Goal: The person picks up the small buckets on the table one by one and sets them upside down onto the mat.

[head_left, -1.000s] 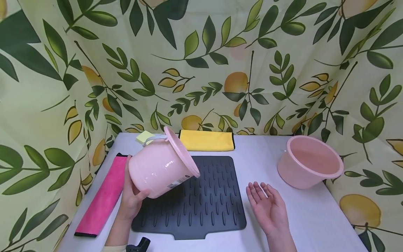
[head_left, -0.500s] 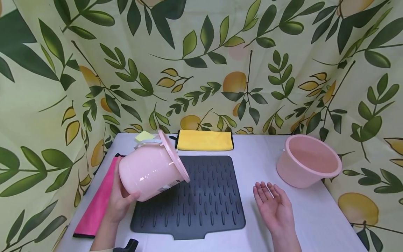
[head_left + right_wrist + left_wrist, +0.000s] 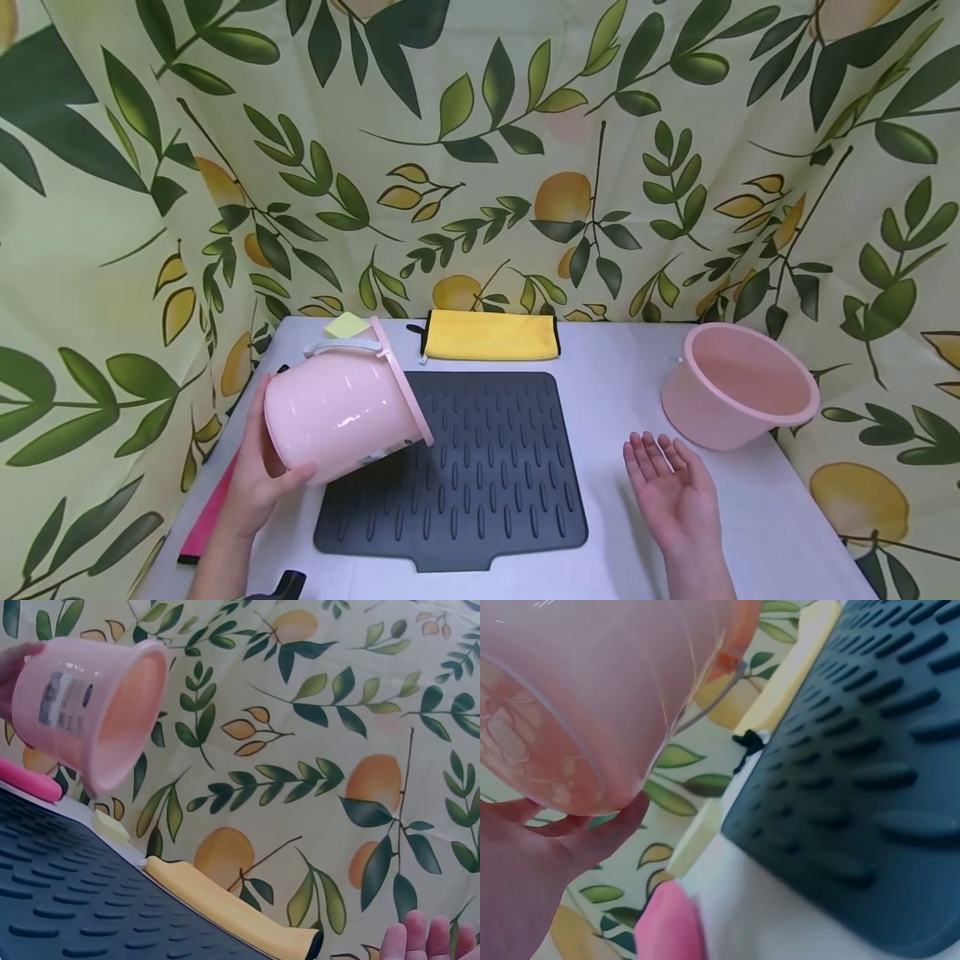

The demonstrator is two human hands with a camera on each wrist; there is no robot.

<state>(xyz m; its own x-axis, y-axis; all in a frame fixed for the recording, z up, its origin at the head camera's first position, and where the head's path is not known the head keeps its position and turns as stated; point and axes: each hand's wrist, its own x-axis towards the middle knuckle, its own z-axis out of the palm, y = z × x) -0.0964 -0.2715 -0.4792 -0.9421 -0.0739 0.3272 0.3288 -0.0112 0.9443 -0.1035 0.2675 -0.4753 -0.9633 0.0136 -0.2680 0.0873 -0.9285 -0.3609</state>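
Note:
My left hand (image 3: 258,479) grips a pink bucket (image 3: 337,408) by its base, fingers behind it and thumb on the near side. The bucket is tipped on its side above the left part of a dark grey ribbed mat (image 3: 495,467), its mouth turned right. A pale handle (image 3: 341,345) lies along its upper side. In the right wrist view the bucket's inside (image 3: 135,712) and a label (image 3: 64,701) show. My right hand (image 3: 675,492) is held palm up with straight fingers, right of the mat, holding nothing. Near it stands a pink basin (image 3: 735,387).
A folded yellow cloth (image 3: 491,335) lies at the back of the white table (image 3: 615,358). A pale yellow sponge (image 3: 347,325) sits at the back left, partly behind the bucket. Along the left edge lies a pink cloth (image 3: 204,525), mostly hidden by my left arm.
The bucket has moved left and slightly down in my left hand, tilting closer to level. My right hand has drifted right, still palm up.

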